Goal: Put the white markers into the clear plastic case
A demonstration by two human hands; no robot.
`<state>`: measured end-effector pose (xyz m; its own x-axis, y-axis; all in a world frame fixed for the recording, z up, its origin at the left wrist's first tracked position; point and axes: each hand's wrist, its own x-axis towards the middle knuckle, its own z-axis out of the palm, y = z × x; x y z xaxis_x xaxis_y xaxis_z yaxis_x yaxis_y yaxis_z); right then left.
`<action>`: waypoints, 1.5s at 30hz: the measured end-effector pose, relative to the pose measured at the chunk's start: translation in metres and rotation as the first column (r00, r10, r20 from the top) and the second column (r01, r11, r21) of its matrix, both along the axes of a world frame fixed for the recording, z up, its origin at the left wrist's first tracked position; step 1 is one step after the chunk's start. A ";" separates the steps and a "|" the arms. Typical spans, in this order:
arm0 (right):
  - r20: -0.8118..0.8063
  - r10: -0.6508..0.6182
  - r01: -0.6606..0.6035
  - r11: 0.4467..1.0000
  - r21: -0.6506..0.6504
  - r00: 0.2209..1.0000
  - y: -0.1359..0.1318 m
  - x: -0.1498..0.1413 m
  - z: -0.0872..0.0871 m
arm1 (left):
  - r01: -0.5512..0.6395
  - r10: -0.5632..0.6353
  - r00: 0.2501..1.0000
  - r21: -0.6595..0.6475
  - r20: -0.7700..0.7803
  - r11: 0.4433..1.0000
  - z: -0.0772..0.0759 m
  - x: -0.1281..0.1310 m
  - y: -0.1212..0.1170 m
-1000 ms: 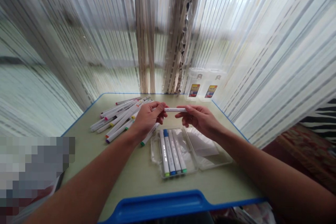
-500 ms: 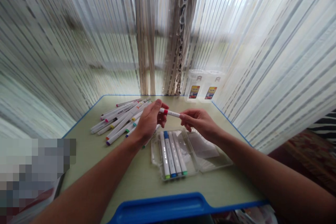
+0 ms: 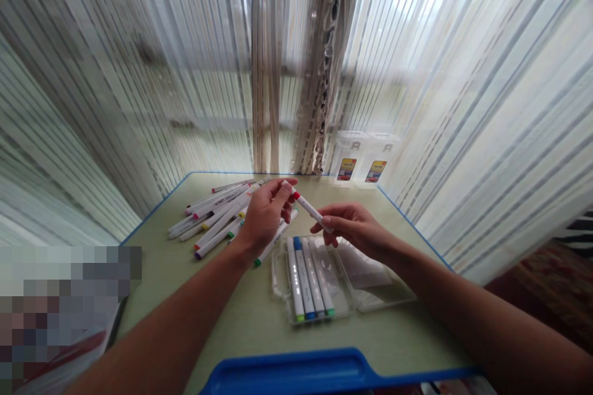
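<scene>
Both my hands hold one white marker (image 3: pixel 309 207) with a red band, above the far side of an open clear plastic case. My left hand (image 3: pixel 269 213) pinches its upper left end. Thumb and fingers of my right hand (image 3: pixel 351 226) grip the lower right end, so the marker slants down to the right. Below, the case (image 3: pixel 345 305) lies flat, its lid (image 3: pixel 384 296) folded out to the right. Several white markers (image 3: pixel 308 284) lie side by side in its left part, with lime, blue, grey and green ends towards me.
A loose pile of white markers (image 3: pixel 217 213) with coloured ends lies left of my left hand. Two clear cases (image 3: pixel 356 160) with labels stand at the back right. The table (image 3: pixel 250 321) has a blue rim and a blue front tray (image 3: pixel 291 370). String curtains (image 3: pixel 208 74) hang behind.
The marker has tilted: its right end, in my right hand, is now lower and nearer the case. The whole view has shifted slightly. Both hands keep their hold.
</scene>
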<state>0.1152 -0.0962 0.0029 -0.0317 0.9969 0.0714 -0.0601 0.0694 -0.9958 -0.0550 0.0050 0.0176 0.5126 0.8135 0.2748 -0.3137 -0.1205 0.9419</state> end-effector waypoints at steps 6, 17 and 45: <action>0.009 -0.006 0.006 1.000 -0.004 1.000 -0.002 -0.004 0.001 | 0.107 -0.084 0.982 0.129 -0.171 0.986 -0.002 -0.001 -0.002; 0.024 0.004 -0.004 0.999 0.039 1.000 0.000 -0.006 0.002 | 0.169 -0.146 0.980 0.185 -0.133 0.968 -0.005 0.000 -0.011; 0.435 -0.398 0.098 0.818 0.567 0.808 -0.004 -0.006 0.009 | 0.182 -0.182 0.983 0.387 -0.037 0.904 0.009 -0.009 -0.026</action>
